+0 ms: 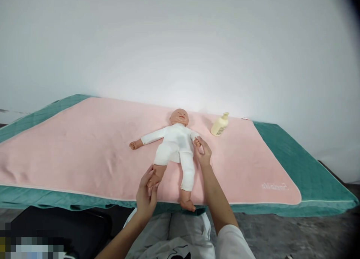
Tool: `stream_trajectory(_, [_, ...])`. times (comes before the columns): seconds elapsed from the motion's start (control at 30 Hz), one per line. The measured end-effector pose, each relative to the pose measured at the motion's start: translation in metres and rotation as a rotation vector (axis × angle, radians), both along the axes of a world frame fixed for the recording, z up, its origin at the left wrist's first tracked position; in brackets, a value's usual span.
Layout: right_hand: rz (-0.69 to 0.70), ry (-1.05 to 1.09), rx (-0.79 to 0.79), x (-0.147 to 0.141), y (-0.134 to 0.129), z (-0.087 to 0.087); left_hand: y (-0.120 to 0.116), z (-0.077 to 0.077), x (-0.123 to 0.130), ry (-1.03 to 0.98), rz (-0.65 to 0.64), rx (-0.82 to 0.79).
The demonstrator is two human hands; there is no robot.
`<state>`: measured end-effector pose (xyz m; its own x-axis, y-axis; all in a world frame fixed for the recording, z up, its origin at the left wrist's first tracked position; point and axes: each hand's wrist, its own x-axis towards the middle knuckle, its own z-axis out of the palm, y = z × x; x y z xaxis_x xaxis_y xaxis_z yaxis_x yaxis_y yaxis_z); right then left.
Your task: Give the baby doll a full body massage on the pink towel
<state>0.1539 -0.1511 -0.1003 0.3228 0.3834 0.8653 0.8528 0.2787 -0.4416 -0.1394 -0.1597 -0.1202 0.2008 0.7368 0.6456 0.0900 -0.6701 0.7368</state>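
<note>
A baby doll [171,143] with a white cloth body lies face up on a pink mat [84,150], its head toward the wall. My left hand [146,191] is closed round the doll's foot on the left side of the view, thumb and fingers on either side of it. With fingertips and thumb, my right hand [203,151] grips the doll's small hand on the right side. The doll's other arm stretches out to the left on the mat. Its other foot hangs over the near edge of the mat.
A pale yellow pump bottle [219,125] stands on the mat, right of the doll's head. Under the mat is a green quilted cover [298,157]. A white wall [180,45] rises behind. A black chair-like object [62,229] sits below at the left.
</note>
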Motion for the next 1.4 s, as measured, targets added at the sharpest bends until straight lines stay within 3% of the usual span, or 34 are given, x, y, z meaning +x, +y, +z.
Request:
stream_trajectory(0.33, [0.184, -0.302, -0.064, -0.008, 0.000, 0.009, 0.011, 0.048, 0.036, 0.161, -0.066, 0.125])
stream_trajectory(0.73, [0.207, -0.276, -0.079, -0.007, -0.001, 0.006, 0.012, 0.058, 0.035, 0.261, -0.056, 0.180])
stream_trajectory(0.83, [0.148, -0.091, -0.057, -0.008, -0.001, 0.004, 0.012, 0.061, 0.025, 0.227, -0.085, 0.176])
stream_trajectory(1.07, [0.003, 0.729, 0.134, -0.002, -0.001, 0.012, 0.017, 0.053, -0.012, 0.155, -0.175, 0.062])
stream_trajectory(1.2, [-0.109, 0.904, 0.191, 0.008, -0.003, 0.015, 0.012, 0.040, -0.029, 0.168, -0.163, 0.058])
stream_trajectory(1.4, [-0.280, 1.012, 0.165, 0.026, -0.004, 0.001, -0.008, 0.016, -0.048, 0.202, -0.107, 0.131])
